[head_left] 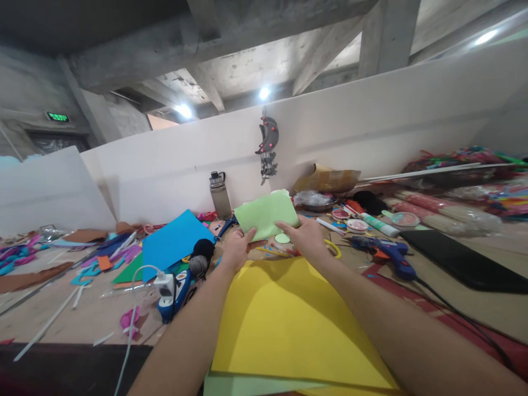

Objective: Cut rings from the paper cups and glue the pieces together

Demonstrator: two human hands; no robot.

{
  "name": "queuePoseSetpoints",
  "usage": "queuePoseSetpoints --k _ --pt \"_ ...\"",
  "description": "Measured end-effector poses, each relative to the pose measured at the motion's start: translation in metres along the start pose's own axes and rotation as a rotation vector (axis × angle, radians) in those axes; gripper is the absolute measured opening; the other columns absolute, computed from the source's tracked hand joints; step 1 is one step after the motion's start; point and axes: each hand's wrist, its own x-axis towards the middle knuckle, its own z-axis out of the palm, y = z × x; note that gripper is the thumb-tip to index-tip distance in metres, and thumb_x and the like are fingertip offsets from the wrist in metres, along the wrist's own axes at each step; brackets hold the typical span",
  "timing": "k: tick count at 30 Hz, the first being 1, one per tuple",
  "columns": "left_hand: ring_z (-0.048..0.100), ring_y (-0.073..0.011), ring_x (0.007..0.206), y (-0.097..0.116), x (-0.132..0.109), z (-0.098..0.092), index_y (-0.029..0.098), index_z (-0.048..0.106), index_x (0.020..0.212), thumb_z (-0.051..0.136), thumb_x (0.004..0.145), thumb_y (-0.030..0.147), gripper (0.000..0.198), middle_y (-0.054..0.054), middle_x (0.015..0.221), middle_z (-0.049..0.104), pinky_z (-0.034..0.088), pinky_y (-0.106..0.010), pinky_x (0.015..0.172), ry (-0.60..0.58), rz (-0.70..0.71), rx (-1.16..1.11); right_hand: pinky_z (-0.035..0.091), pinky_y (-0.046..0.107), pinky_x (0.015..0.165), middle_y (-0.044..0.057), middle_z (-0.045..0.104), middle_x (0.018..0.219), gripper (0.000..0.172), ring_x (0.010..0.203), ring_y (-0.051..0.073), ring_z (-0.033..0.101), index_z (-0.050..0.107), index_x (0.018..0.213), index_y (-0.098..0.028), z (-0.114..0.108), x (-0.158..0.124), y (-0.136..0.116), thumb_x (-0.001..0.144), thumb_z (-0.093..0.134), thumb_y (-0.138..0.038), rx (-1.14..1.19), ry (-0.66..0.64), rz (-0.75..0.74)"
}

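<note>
A light green sheet of paper (267, 215) is held up between my two hands, over the far end of a large yellow sheet (301, 324). My left hand (238, 246) pinches its lower left edge, thumb on the near face. At the right side, my right hand (304, 236) grips it, thumb also in front; the fingers behind are hidden. Just beneath the paper lies a small pale green disc (282, 238). Another light green sheet (243, 385) shows from under the yellow one at the near edge.
Left of my hands lie a blue sheet (173, 242), yarn balls (199, 266) and a power strip (173, 297). To the right are a blue glue gun (391, 256), a glue stick (379, 224) and a black slab (466, 258). A bottle (220, 195) stands by the white partition (165, 170).
</note>
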Motion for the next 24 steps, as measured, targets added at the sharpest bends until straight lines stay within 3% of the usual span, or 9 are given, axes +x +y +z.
queuePoseSetpoints --k 6,14,18,24 --pt "0.067 -0.0263 0.108 -0.003 0.002 -0.002 0.018 0.072 0.1 0.074 0.075 0.015 0.026 -0.009 0.113 0.073 0.059 -0.037 0.087 -0.007 0.033 0.083 0.044 0.028 0.057 0.008 0.072 0.077 0.045 0.067 0.02 0.058 0.074 0.087 -0.014 0.001 0.001 0.0 0.068 0.069 -0.054 0.157 -0.006 0.028" --pt "0.07 -0.0276 0.102 -0.01 0.001 -0.004 0.017 0.07 0.103 0.076 0.075 0.026 0.03 -0.012 0.112 0.072 0.06 -0.036 0.083 -0.045 0.0 0.08 0.041 0.027 0.059 0.004 0.067 0.073 0.035 0.065 0.017 0.053 0.065 0.078 -0.017 -0.002 -0.001 -0.002 0.071 0.066 -0.051 0.125 0.068 0.036" --pt "0.072 -0.0287 0.094 -0.011 -0.001 -0.003 0.013 0.069 0.104 0.079 0.07 0.018 0.036 -0.016 0.108 0.073 0.059 -0.037 0.083 -0.08 -0.049 0.09 0.04 0.027 0.06 0.002 0.065 0.07 0.033 0.064 0.016 0.05 0.059 0.073 -0.019 -0.004 -0.002 -0.005 0.072 0.066 -0.051 0.075 0.104 0.024" --pt "0.074 -0.024 0.078 -0.013 0.001 0.0 0.01 0.071 0.092 0.077 0.069 0.01 0.024 -0.014 0.093 0.076 0.06 -0.034 0.08 -0.025 -0.022 0.134 0.039 0.028 0.061 0.002 0.064 0.071 0.031 0.065 0.017 0.051 0.058 0.074 -0.02 -0.003 -0.004 -0.006 0.072 0.066 -0.05 0.075 0.09 -0.012"
